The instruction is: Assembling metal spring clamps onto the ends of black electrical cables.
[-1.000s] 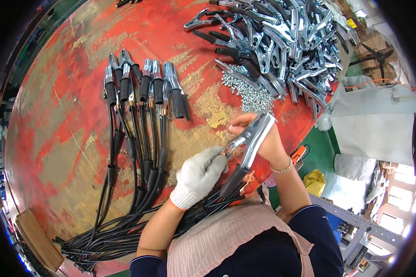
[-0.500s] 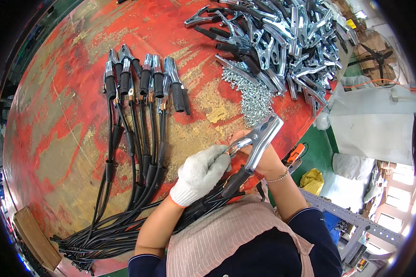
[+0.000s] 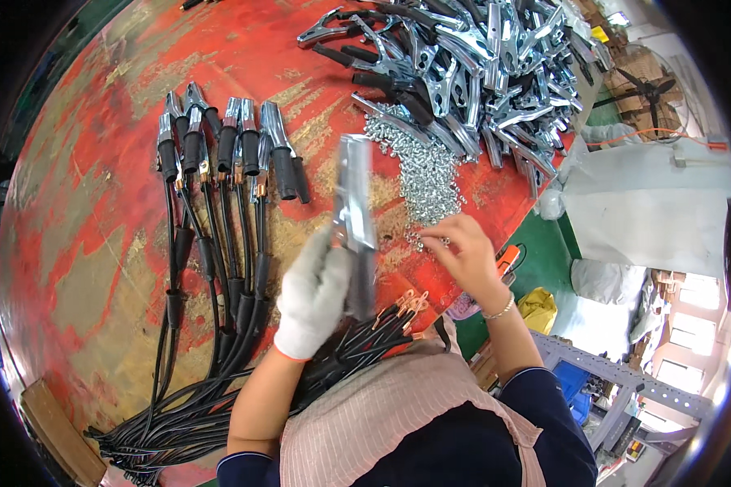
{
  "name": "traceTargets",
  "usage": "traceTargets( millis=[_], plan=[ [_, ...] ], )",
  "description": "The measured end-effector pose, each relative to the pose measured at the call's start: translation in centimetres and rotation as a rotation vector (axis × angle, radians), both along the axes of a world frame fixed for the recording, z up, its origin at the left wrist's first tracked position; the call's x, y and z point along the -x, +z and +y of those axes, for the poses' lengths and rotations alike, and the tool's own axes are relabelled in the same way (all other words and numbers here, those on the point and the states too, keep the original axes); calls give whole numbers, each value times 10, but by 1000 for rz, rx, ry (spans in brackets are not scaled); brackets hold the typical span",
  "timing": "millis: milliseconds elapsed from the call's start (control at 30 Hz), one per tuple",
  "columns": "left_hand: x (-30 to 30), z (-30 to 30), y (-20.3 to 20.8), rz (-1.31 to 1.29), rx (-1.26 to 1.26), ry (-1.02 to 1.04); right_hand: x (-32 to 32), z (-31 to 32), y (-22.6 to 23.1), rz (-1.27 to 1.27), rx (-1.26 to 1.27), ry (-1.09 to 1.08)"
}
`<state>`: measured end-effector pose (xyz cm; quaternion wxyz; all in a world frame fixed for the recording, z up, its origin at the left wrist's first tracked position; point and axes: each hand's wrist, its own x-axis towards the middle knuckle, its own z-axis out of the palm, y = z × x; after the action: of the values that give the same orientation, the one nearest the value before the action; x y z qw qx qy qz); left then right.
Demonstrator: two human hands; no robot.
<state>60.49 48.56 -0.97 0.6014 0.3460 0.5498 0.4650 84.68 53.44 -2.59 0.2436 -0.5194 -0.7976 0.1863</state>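
My left hand (image 3: 313,296), in a white knit glove, is closed on a silver spring clamp (image 3: 354,195) with black handles, jaws pointing away from me; motion blurs it. My bare right hand (image 3: 467,256) reaches to the near end of a heap of tiny silver fasteners (image 3: 426,178). Its thumb and fingertips come together over a few loose ones; whether one is between them is too small to tell. Below the hands lies a bundle of black cables (image 3: 341,357) with copper ring ends (image 3: 414,302). To the left, several clamps (image 3: 252,150) are joined to cables.
A large pile of spring clamps (image 3: 479,73) covers the far right of the worn red table (image 3: 97,219). A wooden block (image 3: 61,430) sits at the near left. Beyond the right table edge are a fan (image 3: 646,93), an orange-handled tool (image 3: 508,260) and a yellow bag (image 3: 538,310).
My left hand has carried the clamp left and turned it more upright. My right hand has come off the clamp and over to the small fasteners. The view has shifted slightly.
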Motion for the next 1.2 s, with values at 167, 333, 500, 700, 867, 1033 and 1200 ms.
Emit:
traceTargets(
  millis=[167,333,500,700,867,1033,1200],
  plan=[
    [11,2,-10,-356,96,36,13,-6,-15,-110,-109,10],
    [5,0,-15,-269,100,-1,17,-1,-23,-94,-143,18],
    [2,-4,-13,-244,78,-63,16,5,-24,-128,-88,27],
    [-1,-5,-14,-170,165,-125,19,9,-14,-35,48,13],
    [-2,-5,-12,-24,24,-128,55,0,16,327,117,-5],
    [0,-4,1,140,-33,-170,76,-3,13,236,-138,88],
    [1,-6,-6,26,21,-169,80,-3,15,197,-155,151]
  ],
)
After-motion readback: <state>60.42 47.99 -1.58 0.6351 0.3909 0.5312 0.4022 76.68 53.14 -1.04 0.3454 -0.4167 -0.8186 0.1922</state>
